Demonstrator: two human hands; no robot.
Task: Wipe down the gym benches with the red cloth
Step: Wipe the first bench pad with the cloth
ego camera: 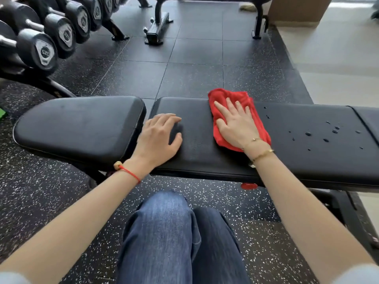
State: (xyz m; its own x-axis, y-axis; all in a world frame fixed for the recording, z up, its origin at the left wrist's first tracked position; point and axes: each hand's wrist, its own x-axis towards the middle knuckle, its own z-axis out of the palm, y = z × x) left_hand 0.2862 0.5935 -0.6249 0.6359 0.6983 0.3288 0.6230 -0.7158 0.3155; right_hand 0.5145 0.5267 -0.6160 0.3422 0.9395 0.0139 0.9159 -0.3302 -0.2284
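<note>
A black padded gym bench (297, 158) stretches across the view in front of me, with a separate seat pad (78, 128) at its left end. The red cloth (223, 98) lies on the long pad, a little right of centre. My right hand (235, 124) presses flat on the cloth with straight, spread fingers. My left hand (160, 136) rests on the left end of the long pad, its fingers relaxed and holding nothing. Water droplets (328, 134) sit on the pad to the right of the cloth.
A rack of black dumbbells (47, 37) stands at the upper left. Another bench's metal legs (158, 27) stand on the rubber floor beyond. A cardboard box (297, 11) is at the top right. My jeans-clad knees (176, 232) are just below the bench.
</note>
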